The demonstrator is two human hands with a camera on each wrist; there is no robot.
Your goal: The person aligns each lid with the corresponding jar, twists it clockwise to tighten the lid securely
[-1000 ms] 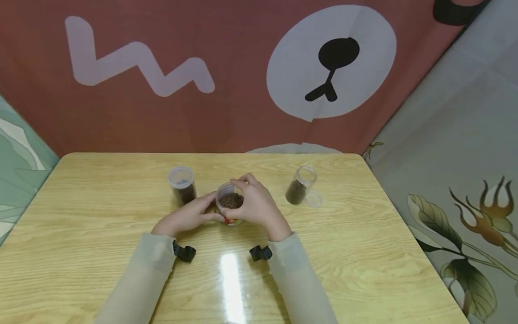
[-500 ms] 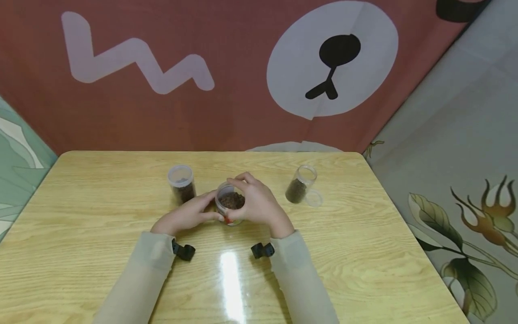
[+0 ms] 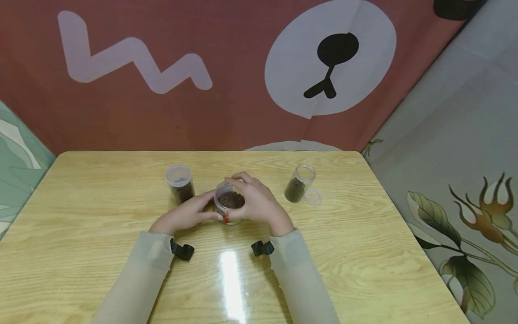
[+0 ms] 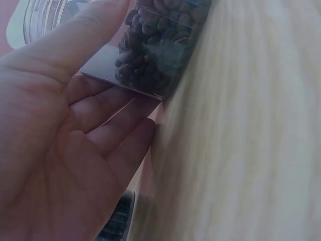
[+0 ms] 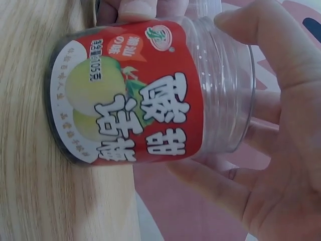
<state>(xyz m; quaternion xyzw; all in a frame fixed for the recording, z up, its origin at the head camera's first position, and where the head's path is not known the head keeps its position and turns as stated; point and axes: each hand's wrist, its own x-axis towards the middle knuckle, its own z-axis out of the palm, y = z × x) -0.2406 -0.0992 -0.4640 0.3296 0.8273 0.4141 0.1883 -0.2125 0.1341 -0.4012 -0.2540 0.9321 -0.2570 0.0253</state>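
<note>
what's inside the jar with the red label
Dark brown beans, part-filling the jar. In the right wrist view, the red label hides the contents behind it.

on table (image 3: 352, 265) | middle jar (image 5: 145, 95) between left jar (image 3: 182, 188), right jar (image 3: 298, 184) | lid (image 3: 313, 197) rightmost

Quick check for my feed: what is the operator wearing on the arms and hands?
The left sleeve and right sleeve are plain, pale beige-grey and reach the wrists. A small black device sits at the left wrist and right wrist. No gloves.
</note>
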